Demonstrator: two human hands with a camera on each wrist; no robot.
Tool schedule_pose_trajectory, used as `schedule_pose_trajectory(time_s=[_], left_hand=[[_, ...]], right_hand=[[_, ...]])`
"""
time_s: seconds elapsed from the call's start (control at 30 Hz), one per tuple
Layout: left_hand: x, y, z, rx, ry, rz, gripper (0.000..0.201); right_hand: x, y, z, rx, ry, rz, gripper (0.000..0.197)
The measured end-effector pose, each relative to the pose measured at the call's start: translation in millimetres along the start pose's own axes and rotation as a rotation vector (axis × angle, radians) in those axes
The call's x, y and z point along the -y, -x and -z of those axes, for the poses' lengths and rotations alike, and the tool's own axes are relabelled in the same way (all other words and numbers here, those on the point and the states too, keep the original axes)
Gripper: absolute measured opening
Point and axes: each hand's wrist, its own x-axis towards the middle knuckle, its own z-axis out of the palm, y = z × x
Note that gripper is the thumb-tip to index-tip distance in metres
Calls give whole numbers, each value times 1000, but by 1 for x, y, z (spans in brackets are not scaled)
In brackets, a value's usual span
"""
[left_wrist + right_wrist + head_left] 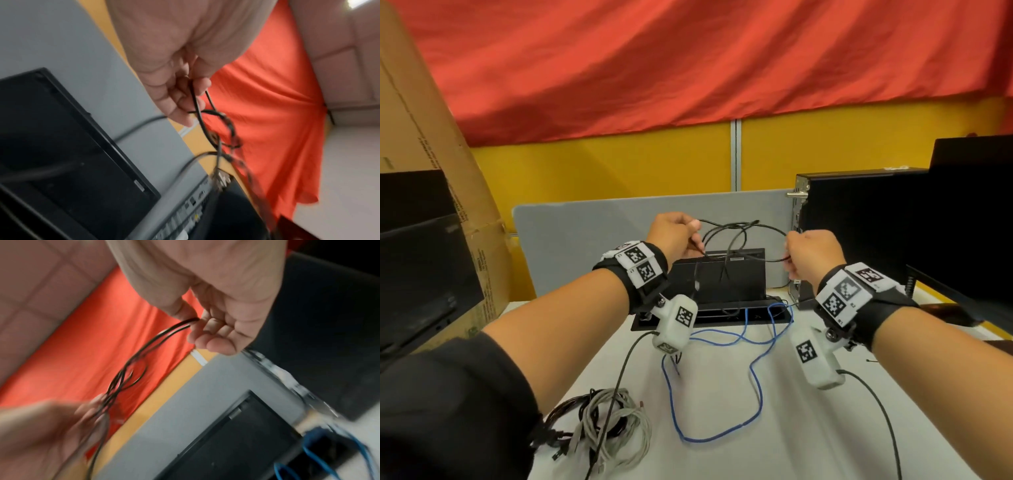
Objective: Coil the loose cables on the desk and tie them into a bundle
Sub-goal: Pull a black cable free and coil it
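A thin black cable hangs in loose loops in the air between both hands, above the desk's back edge. My left hand pinches its left side, with curled fingers round the strands. My right hand pinches two strands at the right side between thumb and fingers. A loose blue cable snakes over the white desk. A coiled grey and black bundle lies at the front left.
A black monitor stands behind the hands before a grey divider. A black computer case stands at the right, a cardboard box at the left. Wrist camera leads trail across the desk.
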Motion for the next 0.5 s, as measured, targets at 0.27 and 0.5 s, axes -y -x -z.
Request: schedule_pose_trajectory(time_s=[0.27, 0.5], left_hand=[[2, -13, 51, -236, 271, 99, 20], [-5, -9, 51, -163, 134, -18, 16]], right_hand=[[-46, -28, 36, -69, -587, -387, 30], [-46, -3, 28, 338, 65, -350, 20]])
